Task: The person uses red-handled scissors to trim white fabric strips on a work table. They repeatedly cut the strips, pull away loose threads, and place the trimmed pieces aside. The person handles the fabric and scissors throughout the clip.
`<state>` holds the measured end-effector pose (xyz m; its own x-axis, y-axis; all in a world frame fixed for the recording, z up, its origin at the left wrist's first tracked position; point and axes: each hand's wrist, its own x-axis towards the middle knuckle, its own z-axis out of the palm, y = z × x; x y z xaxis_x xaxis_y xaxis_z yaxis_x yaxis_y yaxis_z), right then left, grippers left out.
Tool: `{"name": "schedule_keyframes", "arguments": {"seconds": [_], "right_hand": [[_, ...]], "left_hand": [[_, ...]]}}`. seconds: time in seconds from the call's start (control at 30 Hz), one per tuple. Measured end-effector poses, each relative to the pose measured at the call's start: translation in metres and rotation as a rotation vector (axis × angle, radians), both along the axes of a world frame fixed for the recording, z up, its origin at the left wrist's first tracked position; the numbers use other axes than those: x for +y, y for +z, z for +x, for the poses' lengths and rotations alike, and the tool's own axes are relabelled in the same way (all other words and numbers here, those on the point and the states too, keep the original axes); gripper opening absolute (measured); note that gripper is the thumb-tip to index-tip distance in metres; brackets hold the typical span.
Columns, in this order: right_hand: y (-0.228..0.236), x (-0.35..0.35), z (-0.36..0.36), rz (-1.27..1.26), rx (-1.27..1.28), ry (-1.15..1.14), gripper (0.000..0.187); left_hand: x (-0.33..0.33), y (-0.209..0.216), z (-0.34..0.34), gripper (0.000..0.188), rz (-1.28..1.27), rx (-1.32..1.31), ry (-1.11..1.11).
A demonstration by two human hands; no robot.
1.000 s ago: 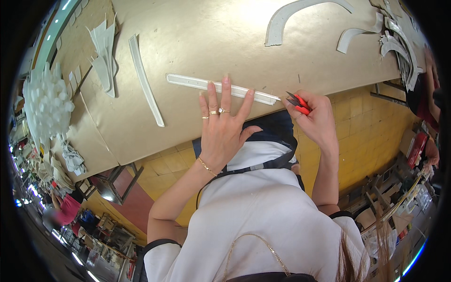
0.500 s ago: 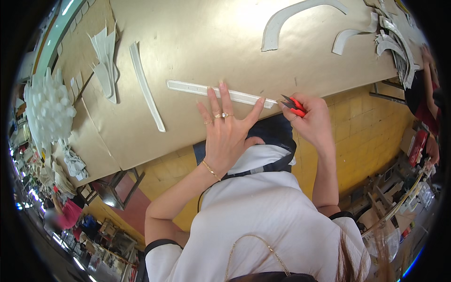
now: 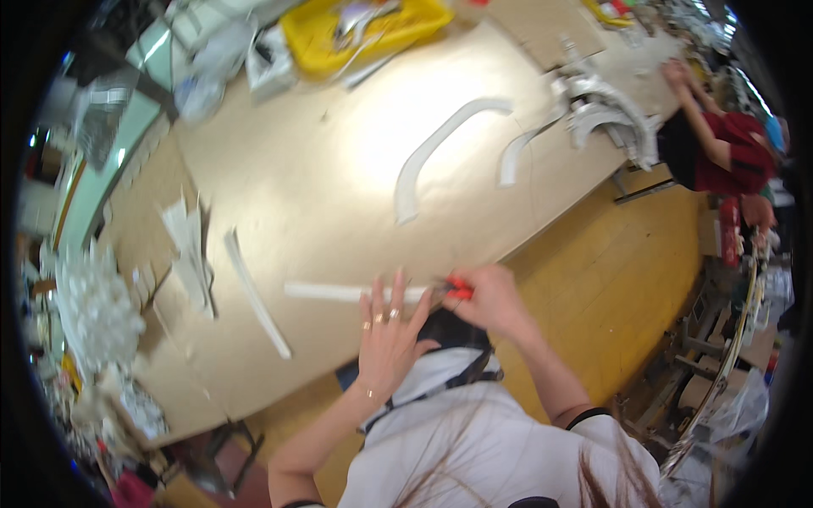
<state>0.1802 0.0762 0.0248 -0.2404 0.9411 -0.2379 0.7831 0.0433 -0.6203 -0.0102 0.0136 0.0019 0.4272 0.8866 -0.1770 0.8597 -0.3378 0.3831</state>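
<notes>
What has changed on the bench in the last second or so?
The view swung up, bringing a yellow tray and a co-worker's red sleeve into sight. The right hand with its red-handled tool has edged closer to the left hand. The left hand stays spread on the straight white strip.

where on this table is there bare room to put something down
The widest bare patch of the table lies between the curved white strip and the pile of white scraps. The far edge is crowded by the yellow tray, the right end by stacked curved pieces. The near edge is taken up by the left hand, the straight white strip and the right hand.
</notes>
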Motion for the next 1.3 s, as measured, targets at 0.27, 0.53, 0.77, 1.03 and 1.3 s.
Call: {"name": "schedule_keyframes", "arguments": {"seconds": [0.27,0.53,0.77,1.03,1.3], "right_hand": [[0.041,0.008,0.008,-0.088,-0.16,0.007,0.027],[0.054,0.046,-0.017,0.11,-0.096,0.073,0.025],[0.034,0.097,-0.045,0.329,-0.013,0.121,0.029],[0.016,0.06,-0.047,0.424,0.201,-0.124,0.036],[0.013,0.008,-0.052,0.03,0.445,-0.105,0.027]], "left_hand": [[0.013,-0.002,-0.014,0.057,0.201,-0.177,0.112],[0.033,0.002,-0.025,0.027,0.262,-0.297,0.203],[0.064,0.02,-0.05,0.019,-0.198,-0.619,0.509],[0.087,0.014,-0.059,0.025,-0.557,-0.905,0.547],[0.088,0.016,-0.059,0.028,-0.609,-1.046,0.65]]}}
